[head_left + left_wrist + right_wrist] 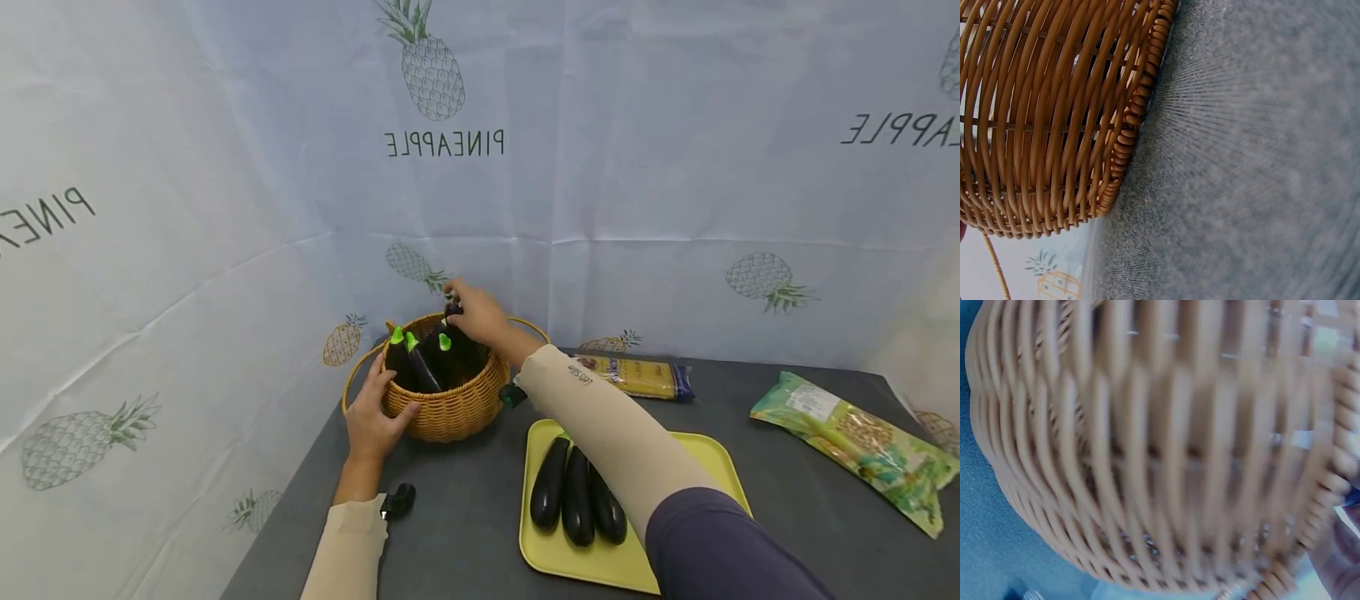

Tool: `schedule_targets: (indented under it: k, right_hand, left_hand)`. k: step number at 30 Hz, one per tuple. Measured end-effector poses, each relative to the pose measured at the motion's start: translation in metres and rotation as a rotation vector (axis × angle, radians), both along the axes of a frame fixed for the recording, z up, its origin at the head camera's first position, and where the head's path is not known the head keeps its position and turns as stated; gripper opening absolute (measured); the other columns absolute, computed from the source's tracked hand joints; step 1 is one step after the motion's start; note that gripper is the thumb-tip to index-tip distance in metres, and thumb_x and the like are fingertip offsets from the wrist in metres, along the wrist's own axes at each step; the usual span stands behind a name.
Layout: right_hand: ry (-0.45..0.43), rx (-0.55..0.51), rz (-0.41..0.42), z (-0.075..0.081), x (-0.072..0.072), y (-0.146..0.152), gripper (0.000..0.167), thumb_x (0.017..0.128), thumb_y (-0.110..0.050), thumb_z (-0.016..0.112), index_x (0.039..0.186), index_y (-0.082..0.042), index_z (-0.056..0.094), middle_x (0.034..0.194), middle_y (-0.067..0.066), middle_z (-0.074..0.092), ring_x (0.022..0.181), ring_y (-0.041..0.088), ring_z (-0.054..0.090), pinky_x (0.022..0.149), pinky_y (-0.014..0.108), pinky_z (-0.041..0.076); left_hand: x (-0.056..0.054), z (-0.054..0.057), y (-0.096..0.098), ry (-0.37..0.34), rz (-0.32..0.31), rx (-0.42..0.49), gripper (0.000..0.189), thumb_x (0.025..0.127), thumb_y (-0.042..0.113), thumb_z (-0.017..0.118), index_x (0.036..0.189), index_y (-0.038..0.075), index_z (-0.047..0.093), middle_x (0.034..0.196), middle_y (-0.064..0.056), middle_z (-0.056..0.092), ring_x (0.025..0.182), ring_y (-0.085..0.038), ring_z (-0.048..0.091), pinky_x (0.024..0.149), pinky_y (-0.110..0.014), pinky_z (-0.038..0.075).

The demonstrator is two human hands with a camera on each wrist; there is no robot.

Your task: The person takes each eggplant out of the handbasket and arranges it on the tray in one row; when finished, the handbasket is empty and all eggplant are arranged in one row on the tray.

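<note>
A round wicker basket [446,417] stands at the back of the table, holding several dark eggplants [423,367] with green stem ends. At its left front side my left hand [372,421] holds the basket, thumb along the front and fingers at the rim. My right hand [480,315] pinches a dark eggplant [453,306] above the far rim; its lower part is hidden. In the left wrist view the woven wall of the basket [1047,119] fills the left side. The right wrist view shows the basket [1147,456] close up and blurred, with part of my right hand [1338,556] at the edge.
On a yellow tray [705,458] at the front right lie three eggplants [577,500], partly under my right forearm. A yellow pasta packet [637,377] lies behind the tray. Farther right is a green food bag [855,442]. A pineapple-print cloth [637,192] hangs behind the table.
</note>
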State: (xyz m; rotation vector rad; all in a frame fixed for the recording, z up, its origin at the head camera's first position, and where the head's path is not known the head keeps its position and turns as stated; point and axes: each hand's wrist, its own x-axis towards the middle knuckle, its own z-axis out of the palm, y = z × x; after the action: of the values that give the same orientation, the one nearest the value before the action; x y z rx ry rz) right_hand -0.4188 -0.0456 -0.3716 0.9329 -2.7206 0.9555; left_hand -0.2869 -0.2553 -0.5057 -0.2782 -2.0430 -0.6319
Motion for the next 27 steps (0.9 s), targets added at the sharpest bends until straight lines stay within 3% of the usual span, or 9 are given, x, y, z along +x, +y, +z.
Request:
schedule_targets:
  k: [4, 16, 20, 27]
  right_hand:
    - [-0.027, -0.128, -0.017, 0.016, 0.005, 0.016, 0.051, 0.094, -0.019, 0.067, 0.139, -0.018, 0.042, 0.132, 0.009, 0.054, 0.111, 0.024, 0.058, 0.082, 0.039, 0.049]
    - [-0.025, -0.59, -0.056, 0.051, 0.038, 0.082, 0.054, 0.095, -0.024, 0.066, 0.143, -0.024, 0.042, 0.128, 0.006, 0.051, 0.106, 0.019, 0.059, 0.079, 0.038, 0.052]
    - [-0.033, -0.689, -0.052, 0.051, 0.05, 0.116, 0.054, 0.094, -0.021, 0.066, 0.143, -0.022, 0.043, 0.127, 0.009, 0.048, 0.105, 0.023, 0.059, 0.078, 0.038, 0.054]
    - [-0.035, -0.719, -0.067, 0.04, 0.072, 0.172, 0.057, 0.094, -0.02, 0.067, 0.145, -0.017, 0.041, 0.125, 0.014, 0.045, 0.103, 0.028, 0.059, 0.077, 0.043, 0.054]
  left_hand:
    - [-0.003, 0.001, 0.0, 0.023, -0.005, -0.004, 0.083, 0.082, 0.079, 0.047, 0.117, 0.006, 0.064, 0.144, -0.008, 0.05, 0.103, -0.04, 0.063, 0.061, -0.052, 0.05]
    - [0.0, 0.004, -0.001, -0.003, -0.015, -0.006, 0.086, 0.081, 0.08, 0.047, 0.118, 0.004, 0.063, 0.146, -0.008, 0.048, 0.109, -0.039, 0.06, 0.063, -0.052, 0.05]
    - [0.002, 0.001, 0.0, -0.008, -0.021, -0.002, 0.085, 0.081, 0.079, 0.049, 0.118, 0.005, 0.063, 0.145, -0.008, 0.048, 0.11, -0.039, 0.06, 0.066, -0.053, 0.05]
    - [0.004, 0.002, 0.002, -0.001, -0.013, 0.009, 0.083, 0.081, 0.079, 0.049, 0.118, 0.006, 0.064, 0.145, -0.008, 0.049, 0.108, -0.04, 0.06, 0.064, -0.053, 0.049]
